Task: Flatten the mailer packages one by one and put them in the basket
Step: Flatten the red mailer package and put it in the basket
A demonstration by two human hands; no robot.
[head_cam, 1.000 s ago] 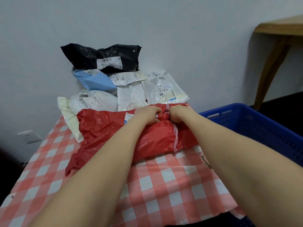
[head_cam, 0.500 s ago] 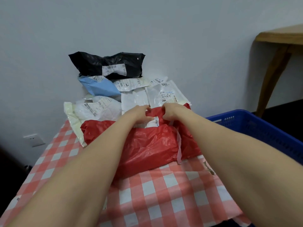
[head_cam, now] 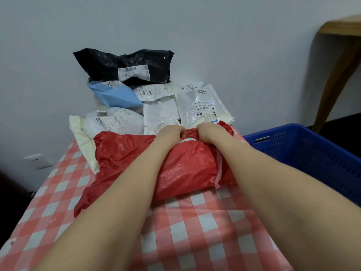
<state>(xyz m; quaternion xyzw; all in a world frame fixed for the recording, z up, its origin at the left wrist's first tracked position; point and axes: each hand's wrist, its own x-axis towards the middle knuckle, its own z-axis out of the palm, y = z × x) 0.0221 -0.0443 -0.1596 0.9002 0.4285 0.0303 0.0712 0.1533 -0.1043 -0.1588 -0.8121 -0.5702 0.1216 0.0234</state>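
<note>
At mid-frame on the desk (head_cam: 195, 227), our left hand (head_cam: 169, 133) and right hand (head_cam: 207, 131) bunch and grip the far edge of the red mailer (head_cam: 185, 165), which looks soft, light and slippery.

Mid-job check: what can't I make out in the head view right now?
Fingers of the left hand and right hand: head view, curled behind the knuckles into the red mailer.
Its label: head view, mostly covered by both hands.
Floor of the blue basket: head view, cut off by the right edge and forearm.
Label text on the black mailer: head view, too small.
</note>
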